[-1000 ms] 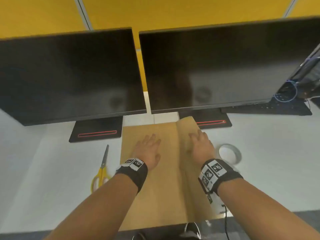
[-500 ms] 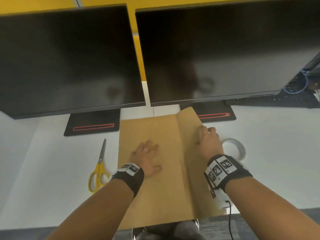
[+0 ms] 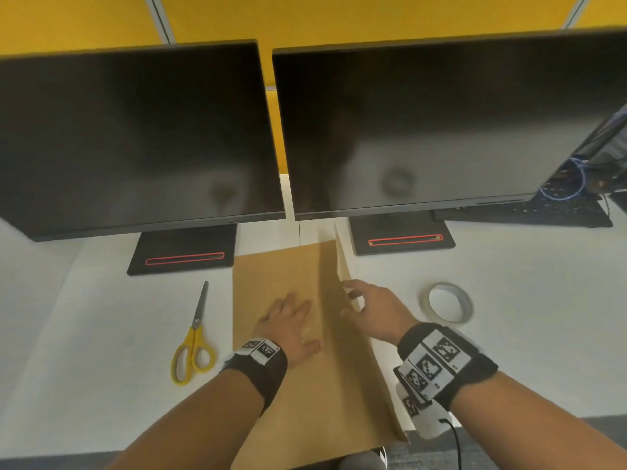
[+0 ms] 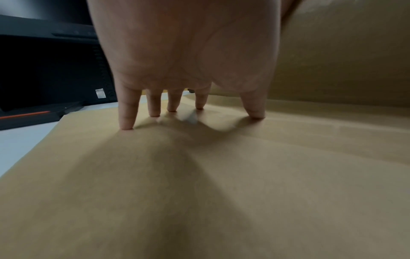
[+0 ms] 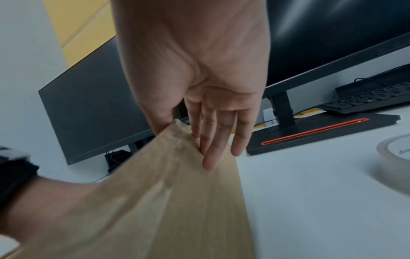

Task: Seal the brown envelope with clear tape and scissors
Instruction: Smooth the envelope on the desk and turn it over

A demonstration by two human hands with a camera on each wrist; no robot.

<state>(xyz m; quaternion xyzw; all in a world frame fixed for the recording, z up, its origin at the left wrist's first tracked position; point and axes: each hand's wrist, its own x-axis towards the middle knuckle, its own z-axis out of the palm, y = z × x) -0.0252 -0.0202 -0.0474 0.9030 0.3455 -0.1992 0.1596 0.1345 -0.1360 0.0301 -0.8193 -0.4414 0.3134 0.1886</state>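
Note:
A brown envelope (image 3: 271, 273) lies lengthwise on the white desk, its long flap (image 3: 342, 262) along the right side standing nearly upright. My left hand (image 3: 288, 320) presses on the envelope body with spread, straight fingers; in the left wrist view the fingertips (image 4: 126, 126) touch the paper (image 4: 221, 192). My right hand (image 3: 369, 310) pinches the flap's edge, with the thumb on one side and the fingers (image 5: 210, 157) on the other side of the flap (image 5: 177, 201). The clear tape roll (image 3: 448, 303) lies right of that hand, also seen as the tape roll (image 5: 395, 157). Yellow-handled scissors (image 3: 193, 337) lie left of the envelope, blades shut.
Two dark monitors (image 3: 135, 137) (image 3: 424, 130) stand close behind the envelope, their black bases (image 3: 183, 252) (image 3: 403, 239) on the desk. A black keyboard (image 3: 529, 215) sits at the back right. The desk's front edge (image 3: 68, 457) runs under my forearms.
My right hand went from lying on the flat flap to pinching its edge and raising it upright. My left hand stayed pressed on the envelope body.

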